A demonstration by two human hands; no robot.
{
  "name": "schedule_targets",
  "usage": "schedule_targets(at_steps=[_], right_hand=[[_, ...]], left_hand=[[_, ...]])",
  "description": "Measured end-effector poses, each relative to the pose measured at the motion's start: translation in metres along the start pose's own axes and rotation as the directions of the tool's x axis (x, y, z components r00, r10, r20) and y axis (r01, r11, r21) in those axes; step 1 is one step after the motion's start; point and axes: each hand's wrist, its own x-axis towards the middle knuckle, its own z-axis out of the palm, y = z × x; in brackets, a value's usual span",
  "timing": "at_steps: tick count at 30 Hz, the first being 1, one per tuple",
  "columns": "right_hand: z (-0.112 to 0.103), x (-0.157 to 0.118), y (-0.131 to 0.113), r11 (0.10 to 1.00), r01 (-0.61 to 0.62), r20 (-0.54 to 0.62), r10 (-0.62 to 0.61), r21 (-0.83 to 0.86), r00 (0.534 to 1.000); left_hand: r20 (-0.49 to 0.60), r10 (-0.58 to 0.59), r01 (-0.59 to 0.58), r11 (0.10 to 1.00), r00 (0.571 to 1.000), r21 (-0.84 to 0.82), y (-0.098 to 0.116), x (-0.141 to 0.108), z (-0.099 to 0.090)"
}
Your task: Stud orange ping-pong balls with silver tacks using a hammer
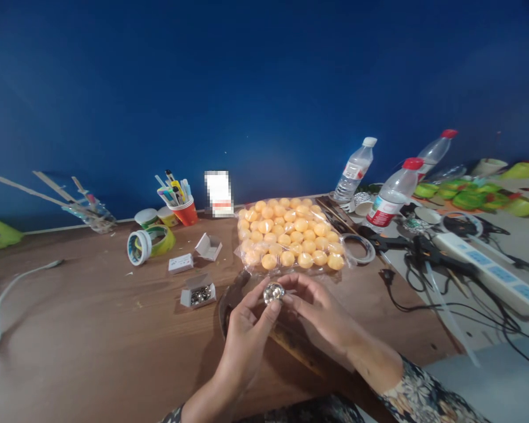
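A small round ball studded with shiny silver tacks (274,293) is held up over the table's front middle. My left hand (249,329) is closed on its left and lower side, thumb in front. From the right, my right hand (320,308) pinches close against the ball, and its fingertips are partly hidden. Beneath both hands lies a wood-handled tool (297,351) with a dark curved head. To the left, an open small box of metal tacks (201,295) sits on the table. Just beyond my hands rests a clear bag of orange-yellow balls (286,235).
Another white box (180,263), an opened box (208,247), tape rolls (140,247) and an orange pen cup (186,211) stand at left. Right are plastic bottles (390,197), a tape roll (358,249), a power strip (494,270) and tangled cables. A blue wall (264,100) stands behind.
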Motion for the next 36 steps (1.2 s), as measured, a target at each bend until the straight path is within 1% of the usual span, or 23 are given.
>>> schedule_targets(at_steps=[3,5,10,14,16,17,19,22,24,26,29,31,33,36], right_hand=[[-0.002,-0.002,0.002,0.994,0.053,0.028,-0.05,-0.096,0.998],[-0.003,-0.003,0.003,0.982,0.091,0.032,-0.087,-0.168,0.996],[-0.003,-0.005,0.002,0.942,0.172,0.033,-0.17,-0.287,0.985],[-0.001,-0.006,-0.001,0.915,0.204,0.063,-0.195,-0.349,0.979],[-0.001,-0.007,-0.002,0.873,0.232,0.052,-0.233,-0.429,0.971],[-0.001,-0.007,-0.002,0.84,0.258,0.043,-0.271,-0.478,0.962],[-0.002,-0.008,0.0,0.762,0.324,0.047,-0.362,-0.561,0.931],[-0.004,-0.008,0.006,0.654,0.421,0.107,-0.464,-0.628,0.879],[-0.003,-0.009,0.008,0.626,0.457,0.146,-0.483,-0.633,0.863],[-0.002,-0.009,0.008,0.65,0.459,0.134,-0.485,-0.606,0.864],[-0.003,-0.009,0.007,0.724,0.443,0.038,-0.501,-0.529,0.865],[-0.007,-0.007,0.006,0.765,0.419,-0.026,-0.493,-0.489,0.87],[-0.012,-0.006,0.005,0.797,0.388,-0.069,-0.469,-0.464,0.881],[-0.02,-0.006,0.005,0.835,0.342,-0.114,-0.427,-0.431,0.897]], left_hand=[[0.034,-0.075,0.079,0.987,0.997,-0.142,0.002,-0.001,0.002],[0.05,-0.105,0.112,0.974,0.993,-0.195,0.002,0.0,0.003],[0.039,-0.094,0.1,0.967,0.995,-0.233,-0.001,0.0,0.002],[0.074,-0.129,0.144,0.954,0.989,-0.262,-0.001,-0.001,0.003],[0.114,-0.141,0.168,0.945,0.983,-0.282,0.001,-0.001,0.004],[0.137,-0.147,0.182,0.935,0.98,-0.304,0.003,-0.001,0.004],[0.18,-0.167,0.223,0.904,0.969,-0.364,0.006,-0.001,0.004],[0.24,-0.203,0.295,0.838,0.95,-0.459,0.011,-0.001,0.005],[0.259,-0.236,0.339,0.795,0.937,-0.503,0.013,0.0,0.006],[0.221,-0.299,0.372,0.754,0.928,-0.541,0.014,0.003,0.006],[0.057,-0.417,0.368,0.721,0.907,-0.587,0.015,0.008,0.005],[-0.036,-0.461,0.349,0.717,0.887,-0.603,0.016,0.01,0.005],[-0.076,-0.482,0.344,0.717,0.873,-0.606,0.017,0.011,0.005],[-0.097,-0.497,0.348,0.721,0.862,-0.599,0.018,0.012,0.006]])
